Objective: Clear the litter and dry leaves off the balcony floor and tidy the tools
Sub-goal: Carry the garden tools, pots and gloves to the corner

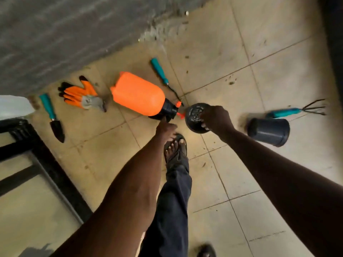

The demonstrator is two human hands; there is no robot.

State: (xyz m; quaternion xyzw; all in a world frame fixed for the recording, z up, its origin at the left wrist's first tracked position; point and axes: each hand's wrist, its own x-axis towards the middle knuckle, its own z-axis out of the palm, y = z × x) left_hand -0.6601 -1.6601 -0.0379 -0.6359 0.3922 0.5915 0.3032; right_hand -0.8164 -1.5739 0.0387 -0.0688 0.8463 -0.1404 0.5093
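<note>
An orange spray bottle (137, 93) lies on its side on the tiled floor by the wall. My left hand (166, 129) reaches to its black pump head, fingers touching the handle; whether it grips is hard to tell. My right hand (216, 119) holds a small black plastic pot (194, 116) by the rim, bottom toward me. A second black pot (269, 131) lies tipped over at the right. Teal-handled tools lie around: a trowel (52, 117), a weeder (161, 75) and a hand rake (297, 110). Orange gloves (81, 94) lie left of the bottle.
A grey concrete wall (74, 34) runs along the top left. A black metal frame (37, 154) stands at the left, with a white object (13, 106) above it. Bits of dry debris (231, 82) dot the tiles. My sandalled foot (176, 147) stands below the hands.
</note>
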